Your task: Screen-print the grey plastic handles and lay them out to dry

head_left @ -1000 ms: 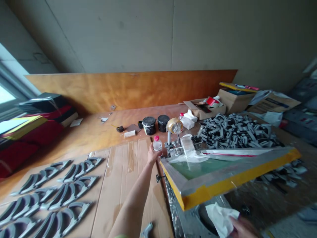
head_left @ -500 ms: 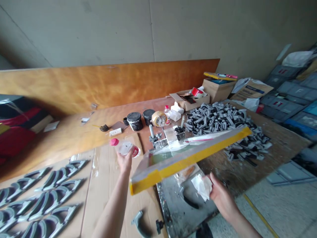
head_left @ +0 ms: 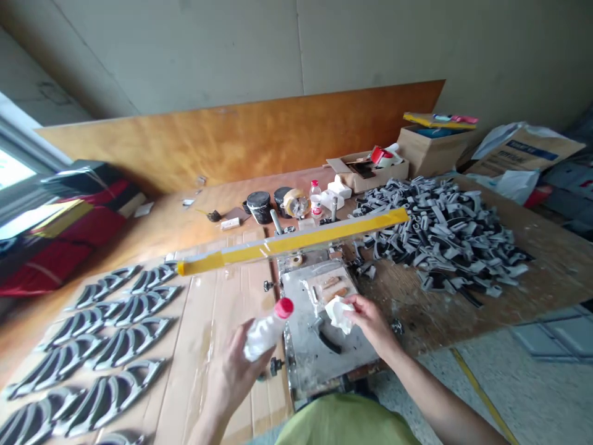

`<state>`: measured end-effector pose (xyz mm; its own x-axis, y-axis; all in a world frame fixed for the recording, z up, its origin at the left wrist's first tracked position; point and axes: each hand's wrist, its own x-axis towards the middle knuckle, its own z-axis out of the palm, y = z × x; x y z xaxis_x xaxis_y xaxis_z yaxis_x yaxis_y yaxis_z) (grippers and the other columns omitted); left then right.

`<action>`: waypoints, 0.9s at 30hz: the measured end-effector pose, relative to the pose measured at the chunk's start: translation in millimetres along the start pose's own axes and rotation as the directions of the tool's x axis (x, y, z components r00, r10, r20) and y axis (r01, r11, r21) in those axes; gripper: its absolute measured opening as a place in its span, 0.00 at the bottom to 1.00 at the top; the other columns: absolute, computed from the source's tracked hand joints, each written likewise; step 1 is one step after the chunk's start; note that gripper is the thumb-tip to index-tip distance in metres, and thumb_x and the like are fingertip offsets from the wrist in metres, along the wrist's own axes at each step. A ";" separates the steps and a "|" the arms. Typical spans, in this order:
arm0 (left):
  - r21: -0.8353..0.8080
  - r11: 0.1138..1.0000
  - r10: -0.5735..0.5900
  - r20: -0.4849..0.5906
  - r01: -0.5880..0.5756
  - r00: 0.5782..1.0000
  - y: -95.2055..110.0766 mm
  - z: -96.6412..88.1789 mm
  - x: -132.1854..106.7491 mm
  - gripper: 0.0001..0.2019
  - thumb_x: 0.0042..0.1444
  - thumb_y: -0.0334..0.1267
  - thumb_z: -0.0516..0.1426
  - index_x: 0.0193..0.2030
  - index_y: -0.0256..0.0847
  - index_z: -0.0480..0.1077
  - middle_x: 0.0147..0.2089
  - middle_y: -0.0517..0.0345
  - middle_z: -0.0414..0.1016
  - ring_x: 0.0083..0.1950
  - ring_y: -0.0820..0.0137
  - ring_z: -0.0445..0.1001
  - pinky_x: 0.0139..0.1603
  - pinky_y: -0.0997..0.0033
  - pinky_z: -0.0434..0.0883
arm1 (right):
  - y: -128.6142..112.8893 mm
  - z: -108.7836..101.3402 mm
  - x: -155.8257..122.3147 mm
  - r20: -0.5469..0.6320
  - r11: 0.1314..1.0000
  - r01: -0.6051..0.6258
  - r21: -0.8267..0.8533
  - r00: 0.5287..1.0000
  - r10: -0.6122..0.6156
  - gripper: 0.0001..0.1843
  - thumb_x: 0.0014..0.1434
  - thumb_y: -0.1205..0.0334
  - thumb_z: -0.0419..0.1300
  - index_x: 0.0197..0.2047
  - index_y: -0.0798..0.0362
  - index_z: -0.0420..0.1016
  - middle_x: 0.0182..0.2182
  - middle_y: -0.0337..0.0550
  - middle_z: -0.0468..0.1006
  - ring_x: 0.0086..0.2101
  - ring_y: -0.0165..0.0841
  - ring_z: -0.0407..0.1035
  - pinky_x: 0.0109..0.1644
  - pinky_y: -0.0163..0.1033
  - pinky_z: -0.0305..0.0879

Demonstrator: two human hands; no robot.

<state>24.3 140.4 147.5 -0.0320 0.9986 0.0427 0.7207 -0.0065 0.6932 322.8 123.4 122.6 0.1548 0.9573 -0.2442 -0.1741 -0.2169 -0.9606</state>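
Note:
My left hand (head_left: pixel 234 364) is wrapped round a clear plastic bottle (head_left: pixel 264 337) with a red cap, tilted up to the right. Between the fingers of my right hand (head_left: pixel 368 315) is a crumpled white tissue (head_left: pixel 340 314), held above a grey metal plate (head_left: pixel 301 346). On that plate lie a dark curved part (head_left: pixel 330 340) and a clear bag (head_left: pixel 319 293) with brownish pieces by it. Beyond both hands, a frame edged with yellow tape (head_left: pixel 296 242) stands raised over the plate, seen edge-on.
Rows of grey curved parts (head_left: pixel 111 395) cover the cardboard (head_left: pixel 194 346) at left. A large heap of grey and black pieces (head_left: pixel 445 228) lies at right. Behind the frame are black tubs (head_left: pixel 259 207), a tape roll (head_left: pixel 296 203), another red-capped bottle (head_left: pixel 315 201) and open boxes (head_left: pixel 370 179).
My left hand has brought the bottle nearer and to the right, its cap now pointing right. The yellow-edged frame has swung up. My right hand has shifted left with the tissue.

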 end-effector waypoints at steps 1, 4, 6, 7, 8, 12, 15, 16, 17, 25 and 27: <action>0.087 0.991 0.097 0.076 -0.104 0.992 9.8 8.4 -4.1 0.24 0.44 0.50 0.65 0.49 0.45 0.72 0.44 0.53 0.79 0.43 0.57 0.77 0.41 0.63 0.73 | 1.1 -2.5 0.4 0.003 0.999 0.021 -0.032 1.000 -0.021 0.11 0.45 0.60 0.65 0.34 0.53 0.76 0.29 0.39 0.78 0.31 0.34 0.70 0.35 0.35 0.62; 0.319 0.899 0.222 0.255 -0.299 0.941 36.6 30.8 -9.3 0.23 0.49 0.42 0.62 0.53 0.45 0.70 0.47 0.51 0.77 0.47 0.57 0.75 0.45 0.62 0.71 | 4.2 -11.1 -0.5 0.029 0.994 0.099 -0.049 0.995 -0.097 0.12 0.48 0.60 0.65 0.38 0.52 0.76 0.34 0.41 0.80 0.37 0.37 0.73 0.42 0.38 0.66; 0.442 0.828 0.221 0.309 -0.345 0.925 52.2 40.8 -9.0 0.24 0.49 0.40 0.62 0.55 0.45 0.69 0.47 0.51 0.76 0.48 0.56 0.74 0.44 0.61 0.71 | 6.4 -18.0 -2.0 0.043 0.991 0.136 -0.014 0.990 -0.135 0.14 0.50 0.60 0.64 0.42 0.51 0.74 0.39 0.42 0.80 0.41 0.38 0.73 0.46 0.40 0.66; 0.489 0.790 0.227 0.329 -0.371 0.917 59.4 44.1 -8.3 0.24 0.50 0.40 0.62 0.56 0.45 0.68 0.47 0.52 0.76 0.49 0.56 0.74 0.44 0.61 0.71 | 7.7 -21.6 -2.7 0.044 0.990 0.143 -0.001 0.989 -0.142 0.16 0.51 0.60 0.64 0.45 0.50 0.73 0.41 0.43 0.80 0.42 0.38 0.74 0.48 0.41 0.66; 0.525 0.751 0.242 0.345 -0.400 0.907 66.1 46.4 -7.1 0.24 0.50 0.39 0.62 0.56 0.45 0.68 0.46 0.52 0.76 0.49 0.56 0.73 0.44 0.61 0.70 | 9.1 -25.2 -3.1 0.043 0.990 0.144 0.005 0.989 -0.144 0.18 0.52 0.61 0.64 0.48 0.49 0.72 0.42 0.43 0.80 0.44 0.38 0.74 0.50 0.42 0.66; 0.601 0.605 0.321 0.416 -0.522 0.851 90.9 50.0 -0.1 0.22 0.52 0.36 0.61 0.55 0.43 0.68 0.45 0.52 0.75 0.47 0.57 0.72 0.43 0.60 0.70 | 13.6 -37.0 -3.9 0.036 0.989 0.146 0.012 0.989 -0.146 0.22 0.53 0.62 0.62 0.52 0.49 0.70 0.45 0.44 0.80 0.47 0.39 0.74 0.54 0.45 0.65; 0.619 0.523 0.343 0.477 -0.586 0.809 108.5 49.3 6.0 0.21 0.52 0.35 0.61 0.54 0.43 0.68 0.45 0.51 0.74 0.47 0.57 0.71 0.43 0.60 0.70 | 14.4 -41.6 -4.5 0.052 0.990 0.127 0.063 0.990 -0.130 0.19 0.53 0.59 0.64 0.49 0.49 0.73 0.46 0.45 0.80 0.48 0.41 0.73 0.55 0.46 0.66; 0.625 0.500 0.345 0.491 -0.599 0.800 114.3 48.5 7.8 0.20 0.53 0.35 0.61 0.54 0.43 0.68 0.45 0.51 0.74 0.47 0.57 0.71 0.43 0.60 0.70 | 14.8 -42.5 -4.7 0.059 0.990 0.115 0.082 0.991 -0.120 0.19 0.53 0.57 0.65 0.49 0.49 0.74 0.47 0.46 0.80 0.49 0.42 0.73 0.56 0.46 0.66; 0.630 0.479 0.345 0.504 -0.611 0.791 120.0 47.5 9.5 0.19 0.53 0.34 0.61 0.53 0.43 0.68 0.45 0.51 0.74 0.48 0.57 0.71 0.43 0.60 0.70 | 15.6 -43.4 -4.9 0.064 0.990 0.105 0.099 0.992 -0.112 0.20 0.54 0.55 0.65 0.50 0.49 0.74 0.48 0.46 0.80 0.50 0.42 0.73 0.56 0.47 0.66; 0.667 0.364 0.329 0.561 -0.650 0.760 151.8 41.4 19.7 0.13 0.58 0.28 0.53 0.50 0.39 0.69 0.45 0.47 0.74 0.49 0.55 0.72 0.44 0.57 0.70 | 28.2 -44.9 -5.7 0.029 0.991 0.079 0.111 0.996 -0.083 0.27 0.58 0.45 0.64 0.56 0.49 0.73 0.52 0.47 0.78 0.51 0.43 0.71 0.54 0.45 0.65; 0.675 0.349 0.335 0.558 -0.650 0.759 153.8 41.2 21.0 0.14 0.58 0.26 0.52 0.49 0.39 0.69 0.45 0.47 0.74 0.49 0.55 0.73 0.45 0.57 0.70 | 27.1 -42.8 -7.1 0.018 0.990 0.040 0.135 0.999 -0.043 0.28 0.56 0.43 0.64 0.56 0.49 0.73 0.51 0.47 0.78 0.50 0.44 0.71 0.52 0.45 0.66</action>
<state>163.0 162.5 225.3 0.6036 0.7854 -0.1370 0.7398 -0.6158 -0.2710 358.6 102.5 92.6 0.1444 0.9690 -0.2006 -0.2979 -0.1508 -0.9426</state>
